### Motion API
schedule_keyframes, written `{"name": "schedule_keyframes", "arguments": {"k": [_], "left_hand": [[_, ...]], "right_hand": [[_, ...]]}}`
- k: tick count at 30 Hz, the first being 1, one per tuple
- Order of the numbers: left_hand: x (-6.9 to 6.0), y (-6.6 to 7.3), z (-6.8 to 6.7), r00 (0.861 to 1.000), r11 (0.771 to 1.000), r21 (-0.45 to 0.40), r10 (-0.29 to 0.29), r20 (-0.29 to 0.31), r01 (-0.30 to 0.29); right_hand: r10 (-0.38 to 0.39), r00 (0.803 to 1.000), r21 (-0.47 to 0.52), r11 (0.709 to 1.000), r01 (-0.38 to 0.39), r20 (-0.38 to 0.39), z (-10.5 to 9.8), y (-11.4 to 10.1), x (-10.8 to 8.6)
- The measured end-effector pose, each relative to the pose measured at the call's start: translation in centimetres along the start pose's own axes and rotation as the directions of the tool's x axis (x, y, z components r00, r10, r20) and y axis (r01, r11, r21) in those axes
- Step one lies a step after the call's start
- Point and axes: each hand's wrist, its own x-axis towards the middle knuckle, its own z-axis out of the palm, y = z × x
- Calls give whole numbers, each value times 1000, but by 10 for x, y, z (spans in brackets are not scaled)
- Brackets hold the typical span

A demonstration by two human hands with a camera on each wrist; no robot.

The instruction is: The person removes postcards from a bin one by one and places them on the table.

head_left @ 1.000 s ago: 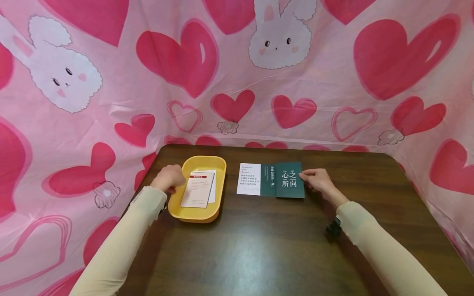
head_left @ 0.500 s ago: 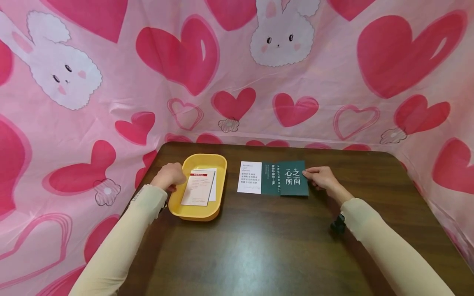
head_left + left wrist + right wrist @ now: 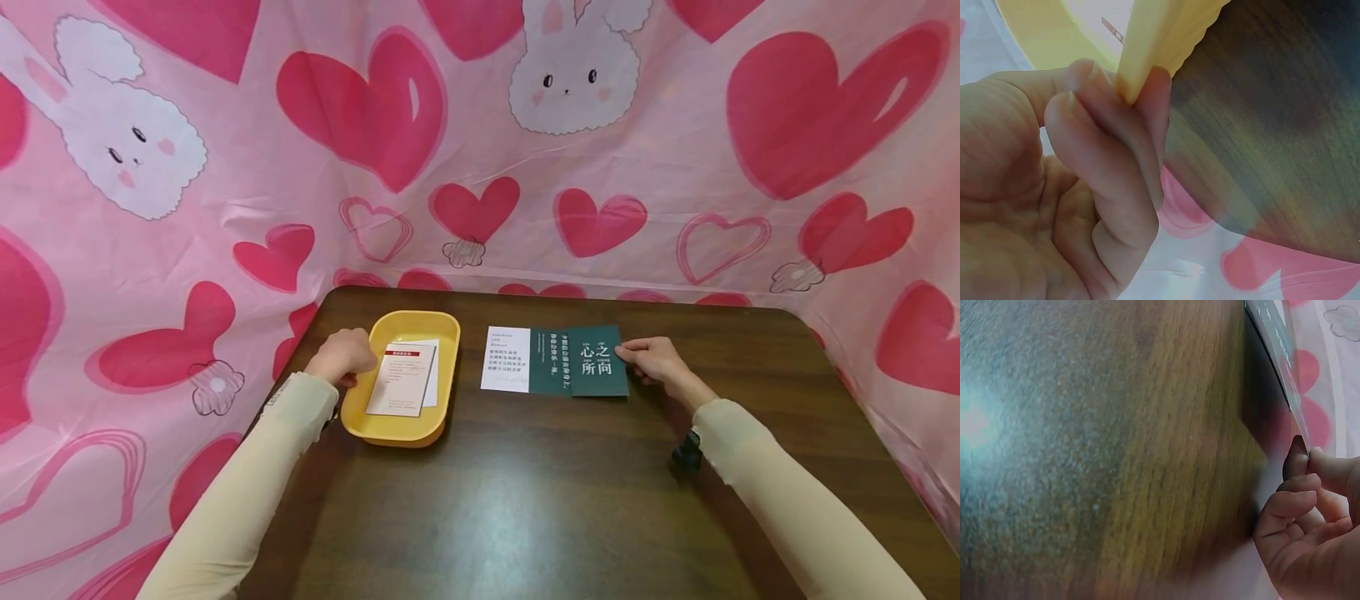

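Note:
My left hand [image 3: 343, 354] grips the left rim of a yellow plastic tray [image 3: 393, 430]; in the left wrist view its fingers [image 3: 1113, 162] are curled on the tray's edge. A cream card [image 3: 402, 382] with a red heading lies in the tray over a white card. Right of the tray lie a white printed card [image 3: 506, 360] and a dark green card [image 3: 546, 371] with white writing. Between thumb and index finger, my right hand [image 3: 654, 363] pinches the right edge of another dark green card [image 3: 600, 363], which overlaps the first. The right wrist view shows this edge raised above the table.
The brown wooden table [image 3: 480, 500] extends in front of and to the right of the cards. Pink cloth [image 3: 637, 167] with hearts and rabbits hangs behind and along the sides of the table. A dark wrist device [image 3: 687, 452] sits under my right cuff.
My right hand has drawn the pinched green card slightly rightward, uncovering more writing on the green card beneath. My left hand stays on the tray rim.

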Motion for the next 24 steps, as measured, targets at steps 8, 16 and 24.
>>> {"name": "schedule_keyframes", "arguments": {"k": [8, 16, 24], "left_hand": [[0, -1, 0, 1000, 1000, 1, 18, 3, -18], [0, -1, 0, 1000, 1000, -7, 7, -1, -7], [-1, -1, 1, 1000, 1000, -13, 1, 1, -1]], "right_hand": [[6, 1000, -6, 1000, -6, -4, -1, 1, 0], [2, 1000, -16, 1000, -2, -9, -1, 2, 0], [9, 1000, -30, 999, -10, -22, 1, 2, 0]]}}
